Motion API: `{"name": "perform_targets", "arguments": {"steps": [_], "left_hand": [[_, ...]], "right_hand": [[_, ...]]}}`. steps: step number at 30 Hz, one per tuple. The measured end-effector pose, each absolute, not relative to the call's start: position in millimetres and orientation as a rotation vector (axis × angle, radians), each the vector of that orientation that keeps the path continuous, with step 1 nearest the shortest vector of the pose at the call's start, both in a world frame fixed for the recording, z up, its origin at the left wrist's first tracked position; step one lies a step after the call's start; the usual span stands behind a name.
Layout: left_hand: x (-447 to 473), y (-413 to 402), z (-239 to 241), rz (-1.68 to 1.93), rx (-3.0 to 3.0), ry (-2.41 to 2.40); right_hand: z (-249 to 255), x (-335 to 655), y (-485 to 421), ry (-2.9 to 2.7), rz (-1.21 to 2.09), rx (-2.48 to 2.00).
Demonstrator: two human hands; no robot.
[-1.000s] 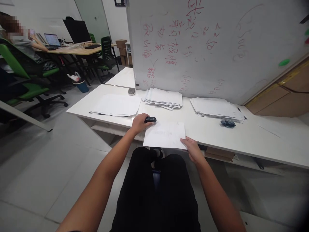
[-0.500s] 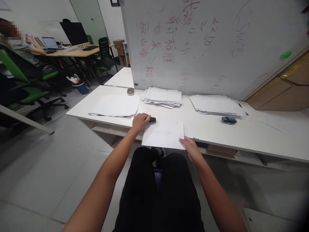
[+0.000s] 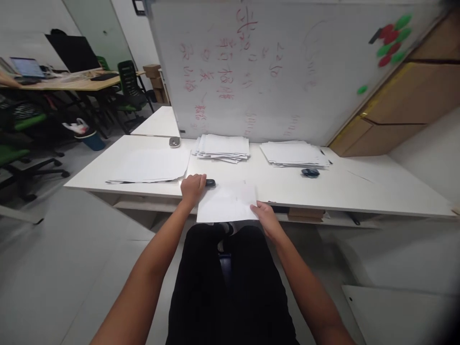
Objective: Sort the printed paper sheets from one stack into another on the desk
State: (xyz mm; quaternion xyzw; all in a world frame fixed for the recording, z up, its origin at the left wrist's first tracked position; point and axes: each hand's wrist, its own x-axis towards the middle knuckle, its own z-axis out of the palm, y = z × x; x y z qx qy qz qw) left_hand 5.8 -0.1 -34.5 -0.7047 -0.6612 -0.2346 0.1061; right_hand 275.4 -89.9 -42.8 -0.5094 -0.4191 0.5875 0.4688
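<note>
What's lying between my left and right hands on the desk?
In the head view, a white sheet of paper fills the gap. The left hand grips a small black object at its far corner; the right hand pinches its near corner.

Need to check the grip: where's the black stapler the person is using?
Head view, left of centre: the black stapler sits under the left hand, at the top-left corner of the sheet.

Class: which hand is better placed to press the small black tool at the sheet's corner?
Left: the left hand holds the black tool; the right hand holds the sheet.
</note>
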Motion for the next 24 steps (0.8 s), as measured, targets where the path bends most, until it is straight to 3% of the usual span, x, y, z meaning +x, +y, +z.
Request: {"name": "perform_targets", "arguments": {"steps": [6, 13, 24], "left_hand": [[10, 3, -50, -0.868, -1.966, -1.886], [11, 6, -52, -0.838, -1.921, -1.876], [15, 3, -45, -0.803, -2.008, -2.043]], "right_hand": [[-38, 319, -103, -0.954, 1.210, -1.365], [-22, 359, -112, -0.859, 0.962, -1.505], [-17, 318, -28, -1.065, 1.008, -1.360]]}}
